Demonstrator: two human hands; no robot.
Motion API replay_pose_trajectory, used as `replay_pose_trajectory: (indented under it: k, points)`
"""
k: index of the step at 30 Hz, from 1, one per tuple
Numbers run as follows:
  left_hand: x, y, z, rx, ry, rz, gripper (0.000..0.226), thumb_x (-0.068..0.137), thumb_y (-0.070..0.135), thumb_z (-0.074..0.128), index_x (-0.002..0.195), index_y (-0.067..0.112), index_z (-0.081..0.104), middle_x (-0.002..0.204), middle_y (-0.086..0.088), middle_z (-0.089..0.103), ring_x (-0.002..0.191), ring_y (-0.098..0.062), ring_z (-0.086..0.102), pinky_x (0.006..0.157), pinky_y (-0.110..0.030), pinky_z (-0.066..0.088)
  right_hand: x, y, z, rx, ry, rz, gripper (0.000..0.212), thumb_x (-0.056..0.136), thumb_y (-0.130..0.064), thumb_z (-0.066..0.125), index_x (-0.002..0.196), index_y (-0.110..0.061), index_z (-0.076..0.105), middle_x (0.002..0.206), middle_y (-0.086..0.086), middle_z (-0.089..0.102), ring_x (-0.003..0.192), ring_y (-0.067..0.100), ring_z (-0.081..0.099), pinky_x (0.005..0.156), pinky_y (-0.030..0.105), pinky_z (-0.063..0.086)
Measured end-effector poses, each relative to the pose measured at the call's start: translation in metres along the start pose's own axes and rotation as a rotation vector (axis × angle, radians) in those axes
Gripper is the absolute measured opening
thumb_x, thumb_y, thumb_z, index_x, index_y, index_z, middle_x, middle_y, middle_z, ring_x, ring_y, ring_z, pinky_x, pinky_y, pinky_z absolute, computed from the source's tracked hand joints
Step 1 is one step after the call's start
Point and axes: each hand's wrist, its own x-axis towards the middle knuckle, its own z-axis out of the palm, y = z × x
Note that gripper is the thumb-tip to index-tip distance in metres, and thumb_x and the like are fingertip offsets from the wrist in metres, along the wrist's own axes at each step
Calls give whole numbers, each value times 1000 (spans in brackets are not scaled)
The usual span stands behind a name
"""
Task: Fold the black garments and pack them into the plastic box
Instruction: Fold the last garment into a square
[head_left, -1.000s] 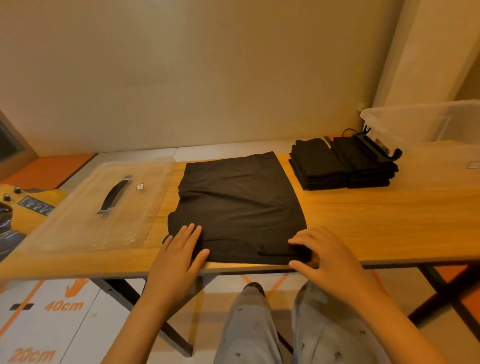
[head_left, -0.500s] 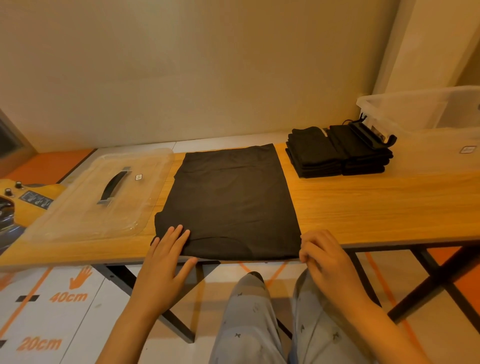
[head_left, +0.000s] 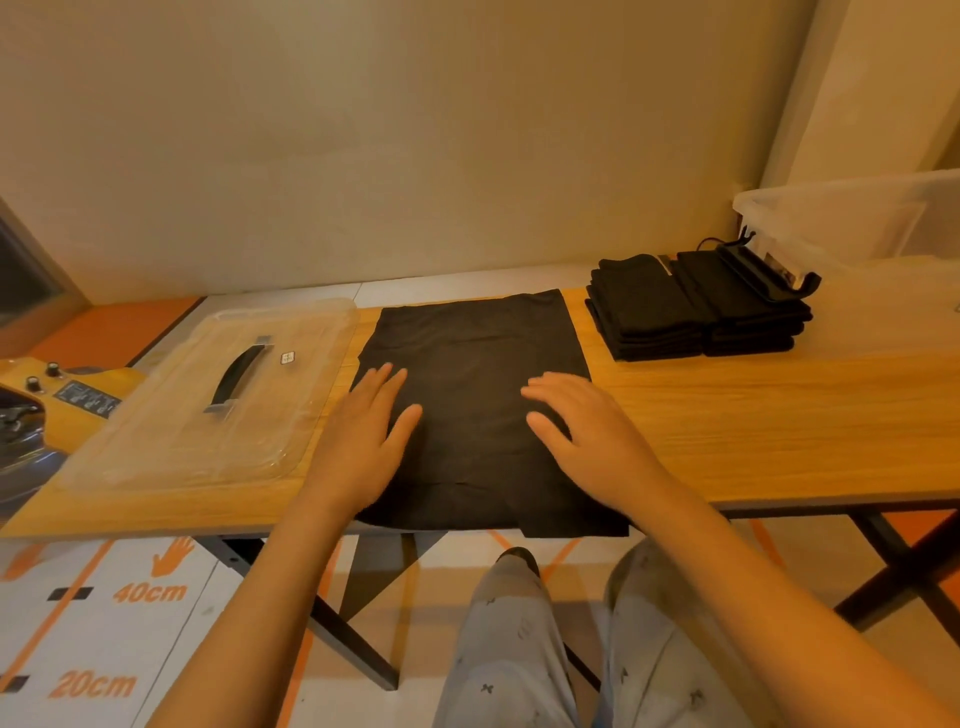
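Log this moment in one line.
left hand, right hand: resting on black garment | folded stacks: beside plastic box | lid: off

Left hand (head_left: 363, 434), right hand (head_left: 589, 439) now farther up garment (head_left: 475, 338)

We read orange "40cm" (head_left: 149, 592) and "20cm" (head_left: 92, 685) printed on the floor mat (head_left: 171, 649); the small lid sticker (head_left: 287, 357) stays illegible to us.

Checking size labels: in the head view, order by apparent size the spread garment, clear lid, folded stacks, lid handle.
1. Spread garment and clear lid, too alike to rank.
2. Folded stacks.
3. Lid handle.
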Motion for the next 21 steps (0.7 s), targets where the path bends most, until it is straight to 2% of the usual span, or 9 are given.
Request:
replay_pose_trajectory:
  k: [4, 7, 11, 14, 18, 21]
  points:
    - [58, -6, 18, 181, -122, -45, 58, 102, 45, 29, 153, 19, 17, 161, -2, 12, 148, -18, 5, 120, -39, 8, 70, 13, 14, -220, -222, 102, 56, 101, -46, 33, 151, -24, 23, 159, -3, 18, 147, 15, 10, 118, 36, 11]
    - [54, -24, 37, 229, -233, -101, 62, 101, 51, 24, 154, 21, 9, 162, 0, 4, 148, -16, 0, 120, -38, 4, 77, 33, 33, -390, -387, 190, 61, 100, -54, 20, 154, -27, 6, 162, -1, 0, 148, 20, -4, 119, 40, 1]
    - [34, -32, 45, 260, -256, -129, 66, 99, 56, 18, 154, 23, 0, 161, 2, -6, 147, -13, -8, 120, -35, -1, 64, 38, 43, -437, -368, 200, 61, 99, -56, 16, 153, -31, 2, 161, -3, -3, 148, 19, -8, 119, 39, -2]
    - [45, -30, 42, 214, -300, -152, 68, 98, 57, 18, 153, 23, -3, 160, 2, -11, 147, -15, -12, 119, -37, -3, 77, 35, 39, -370, -347, 224, 61, 100, -55, 19, 153, -30, 5, 161, -2, -1, 148, 20, -7, 120, 40, 0]
    - [108, -31, 34, 170, -265, -105, 65, 100, 52, 22, 154, 22, 2, 161, 0, -7, 147, -17, -10, 119, -40, -2, 127, 40, 40, -359, -275, 221, 60, 101, -52, 21, 154, -27, 6, 162, -1, 0, 148, 21, -8, 119, 41, -1]
    - [161, -42, 42, 200, -286, -111, 63, 102, 49, 23, 154, 18, 6, 162, -3, 0, 148, -19, -4, 120, -40, 1, 168, 53, 49, -397, -318, 277, 61, 101, -52, 18, 154, -25, 3, 161, 2, -5, 147, 24, -11, 119, 42, -3]
